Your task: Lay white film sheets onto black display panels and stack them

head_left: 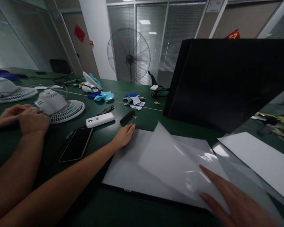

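Observation:
A flat white panel with a dark frame (125, 170) lies on the green table in front of me. My left hand (124, 136) grips its far left corner, fingers close together. Over the panel is a thin translucent plastic sheet (165, 154), its far left corner raised to a point and its right part sagging toward my right hand. My right hand (236, 197) is at the sheet's near right part, thumb and forefinger spread apart against it. The rest of those fingers cannot be made out. More clear sheet (241, 160) and a white sheet (267, 164) lie to the right.
A black monitor-like casing (227, 85) stands behind the panel. Left of it are a phone (77, 144), a white handheld device (100, 119) and a black folded tool (127, 117). A co-worker's hands (30, 118) touch a white fan housing (61, 107). Cables (279, 123) lie at right.

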The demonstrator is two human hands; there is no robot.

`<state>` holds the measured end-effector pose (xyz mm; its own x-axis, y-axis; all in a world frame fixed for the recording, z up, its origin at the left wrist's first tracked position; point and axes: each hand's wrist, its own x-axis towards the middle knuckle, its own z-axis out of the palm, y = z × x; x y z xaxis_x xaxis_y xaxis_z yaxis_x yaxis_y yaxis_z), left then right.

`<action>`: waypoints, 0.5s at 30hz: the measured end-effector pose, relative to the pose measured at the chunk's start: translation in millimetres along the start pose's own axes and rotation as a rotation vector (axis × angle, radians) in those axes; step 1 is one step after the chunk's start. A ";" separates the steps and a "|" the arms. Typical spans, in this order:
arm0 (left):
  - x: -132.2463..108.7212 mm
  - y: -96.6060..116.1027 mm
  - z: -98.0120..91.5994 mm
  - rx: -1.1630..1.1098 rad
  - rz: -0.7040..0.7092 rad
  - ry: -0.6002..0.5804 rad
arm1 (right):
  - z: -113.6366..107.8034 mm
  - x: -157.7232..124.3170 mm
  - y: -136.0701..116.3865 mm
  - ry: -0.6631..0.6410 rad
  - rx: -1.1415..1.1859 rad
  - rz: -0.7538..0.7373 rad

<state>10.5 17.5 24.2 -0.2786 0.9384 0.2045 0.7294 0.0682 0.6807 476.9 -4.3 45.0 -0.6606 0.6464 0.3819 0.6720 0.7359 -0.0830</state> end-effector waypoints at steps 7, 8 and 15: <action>4.2 -11.3 -1.5 -0.183 -0.060 0.047 | 46.3 48.5 -74.8 -0.353 -0.044 -0.134; 5.6 -13.7 -1.1 -0.161 -0.051 0.020 | 47.3 51.4 -80.8 -0.397 -0.021 -0.115; 12.7 -24.5 -0.6 0.047 0.089 -0.085 | 42.5 71.9 -98.1 -0.550 0.070 -0.033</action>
<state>-11.3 27.6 10.5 -0.1590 0.9665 0.2013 0.7780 -0.0029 0.6283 349.2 -21.4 41.5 -0.7708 0.6191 -0.1502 0.6367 0.7569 -0.1478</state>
